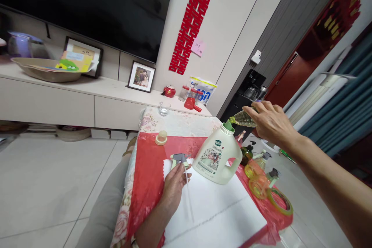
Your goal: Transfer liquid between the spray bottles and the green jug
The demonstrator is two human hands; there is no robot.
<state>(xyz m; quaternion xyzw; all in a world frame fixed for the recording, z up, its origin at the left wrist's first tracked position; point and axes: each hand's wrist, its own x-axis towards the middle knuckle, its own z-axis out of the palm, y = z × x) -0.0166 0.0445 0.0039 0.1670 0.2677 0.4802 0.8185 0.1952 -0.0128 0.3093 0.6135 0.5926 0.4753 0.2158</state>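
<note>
With my right hand I grip a clear ribbed bottle, tipped so its neck meets the mouth of a large jug. That pale green detergent jug stands upright on white paper, its cap off and a green spout in the opening. Closed around a grey and green spray trigger head, my left hand is left of the jug. The trigger's thin clear dip tube hangs down over the paper. Whether liquid flows from the bottle is too small to tell.
A cream cap lies on the red sheet, with a glass cup behind it. Pump bottles and tape rolls crowd the table's right side. A TV cabinet runs along the wall.
</note>
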